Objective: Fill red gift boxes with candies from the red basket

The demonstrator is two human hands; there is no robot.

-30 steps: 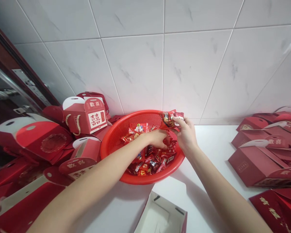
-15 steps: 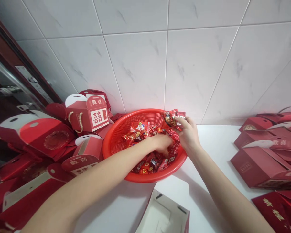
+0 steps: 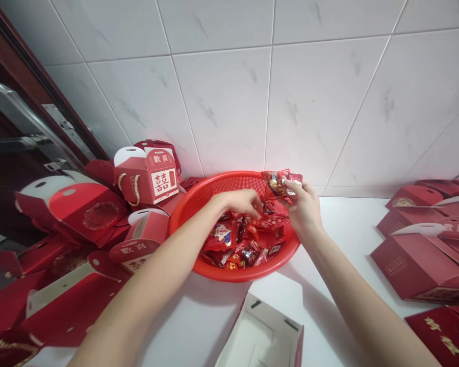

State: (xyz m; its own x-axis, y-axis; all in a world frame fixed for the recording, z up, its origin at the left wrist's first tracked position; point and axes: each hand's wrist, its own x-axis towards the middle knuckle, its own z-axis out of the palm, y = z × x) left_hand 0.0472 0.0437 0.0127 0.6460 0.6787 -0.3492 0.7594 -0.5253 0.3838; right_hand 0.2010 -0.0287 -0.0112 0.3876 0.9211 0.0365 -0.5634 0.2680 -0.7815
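A red plastic basket [image 3: 235, 277] holds several small wrapped candies [image 3: 248, 253], mostly in red wrappers. My left hand [image 3: 243, 201] is over the back of the basket, its fingers curled down among the candies. What those fingertips hold, if anything, is hidden. At the basket's right rim, my right hand [image 3: 304, 206] is closed on a few candy packets [image 3: 276, 182], raised above the rim. A larger red packet with a white and blue print [image 3: 222, 235] lies at the left of the pile. In front of the basket stands an opened box [image 3: 258, 334] with a white inside.
Red and pink gift boxes with handle tops [image 3: 145, 178] are heaped at the left. More closed pink boxes [image 3: 424, 260] and a dark red one [image 3: 443, 331] line the right. A tiled wall [image 3: 222, 112] rises behind; a door handle [image 3: 19, 117] is at far left.
My left hand has lifted and shifted back and left from the middle of the candies. The printed packet now lies nearer the front left. My right hand still holds its packets.
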